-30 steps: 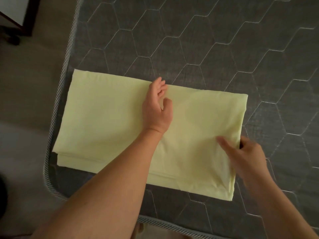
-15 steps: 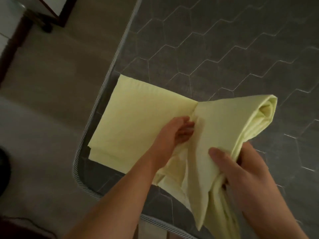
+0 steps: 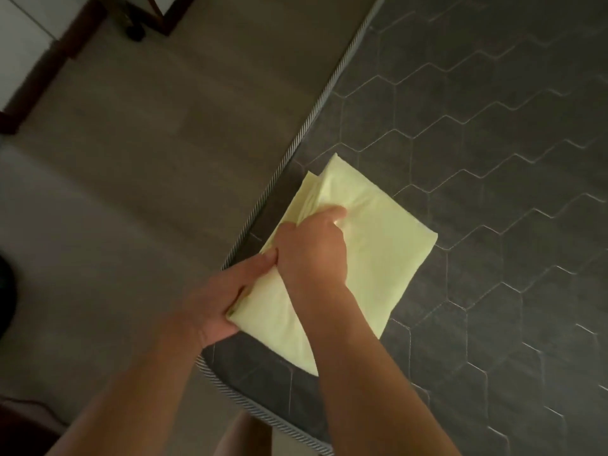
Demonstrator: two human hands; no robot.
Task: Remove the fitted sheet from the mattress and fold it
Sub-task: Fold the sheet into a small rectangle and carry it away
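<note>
The bare mattress (image 3: pixel 493 159) fills my view from twelve to five o'clock, floor (image 3: pixel 148 159) beyond its piped edge at nine. My folded sheet (image 3: pixel 388 258) lies at the mattress corner: soft, light, likely to slump, best held along its layered edges. My right hand (image 3: pixel 312 255) presses down, fingertips tucked in a crease; my left hand (image 3: pixel 214 304) grips the near edge. Nothing obstructs.

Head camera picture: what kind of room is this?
Probably a bedroom. A bare grey mattress with hexagon stitching fills the right side, a folded yellow sheet lies on its corner, and dark wooden furniture stands on the floor beyond.
</note>
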